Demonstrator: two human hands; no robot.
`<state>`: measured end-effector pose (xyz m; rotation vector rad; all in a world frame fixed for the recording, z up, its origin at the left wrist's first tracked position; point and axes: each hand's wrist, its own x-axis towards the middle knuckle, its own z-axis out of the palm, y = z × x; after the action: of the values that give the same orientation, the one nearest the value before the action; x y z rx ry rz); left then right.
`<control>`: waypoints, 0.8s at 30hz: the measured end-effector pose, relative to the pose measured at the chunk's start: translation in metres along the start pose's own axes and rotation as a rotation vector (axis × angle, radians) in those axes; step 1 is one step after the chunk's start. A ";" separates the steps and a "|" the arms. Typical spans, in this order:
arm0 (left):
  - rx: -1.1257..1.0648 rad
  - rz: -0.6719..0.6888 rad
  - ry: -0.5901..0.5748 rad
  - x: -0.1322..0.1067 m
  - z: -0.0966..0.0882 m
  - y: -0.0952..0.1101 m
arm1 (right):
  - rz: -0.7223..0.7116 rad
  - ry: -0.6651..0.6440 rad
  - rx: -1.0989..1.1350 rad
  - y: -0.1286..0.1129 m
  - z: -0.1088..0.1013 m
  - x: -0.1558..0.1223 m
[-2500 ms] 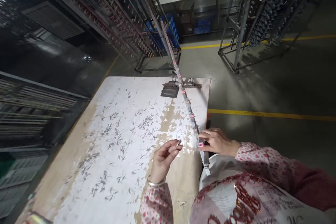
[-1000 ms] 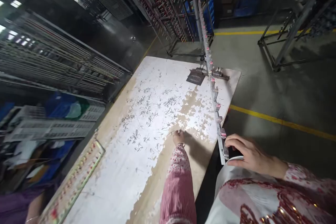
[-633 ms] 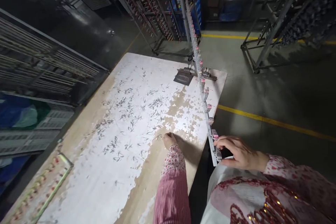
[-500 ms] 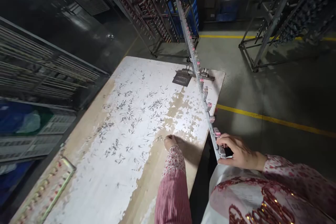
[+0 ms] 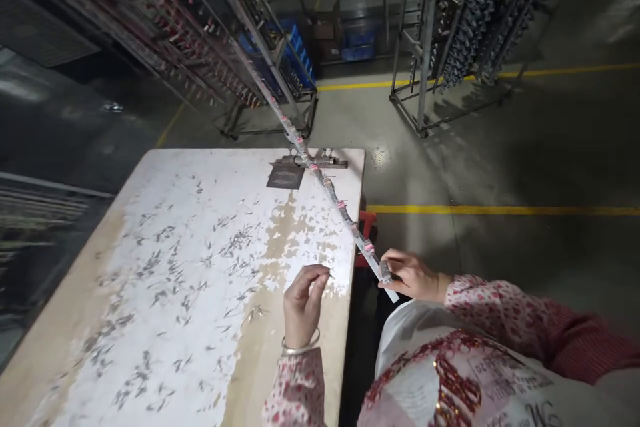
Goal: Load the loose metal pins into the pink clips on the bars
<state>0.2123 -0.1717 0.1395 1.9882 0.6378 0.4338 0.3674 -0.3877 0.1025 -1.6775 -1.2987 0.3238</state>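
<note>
My left hand (image 5: 304,300), with a bracelet at its wrist, is raised over the right side of the table (image 5: 280,373). Its thumb and forefinger pinch a small, thin dark piece (image 5: 331,274), too small to name surely. A long grey bar (image 5: 333,197) slopes away from me, with small pink and grey pieces (image 5: 341,205) fixed in a row along it. Closed at the bar's near end, my right hand (image 5: 414,275) holds it beside a grey piece (image 5: 385,271). Many small bent wire-like pieces (image 5: 243,237) lie scattered over the table's worn white covering.
A dark metal fixture with a flat plate (image 5: 285,177) sits at the table's far edge, under the bar. Racks (image 5: 425,47) hung with small parts stand beyond. Blue crates (image 5: 300,53) are behind the table. Something red (image 5: 367,220) shows beside its right edge.
My left hand has lifted from the tabletop and come nearer the bar, pinching a small piece. The view has turned right. My right hand stays at the bar's near end.
</note>
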 end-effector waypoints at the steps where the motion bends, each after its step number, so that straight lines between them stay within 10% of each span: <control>1: -0.005 0.080 -0.052 0.000 0.004 0.023 | 0.021 0.025 0.008 0.000 -0.003 0.000; 7: -0.007 0.226 -0.057 -0.002 0.029 0.101 | -0.007 0.064 -0.027 -0.001 -0.017 0.010; 24: 0.206 0.514 0.008 0.015 0.069 0.139 | -0.091 -0.015 -0.212 0.008 -0.039 0.018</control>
<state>0.2976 -0.2654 0.2304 2.3475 0.1694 0.7057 0.4059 -0.3919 0.1220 -1.7874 -1.4571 0.1493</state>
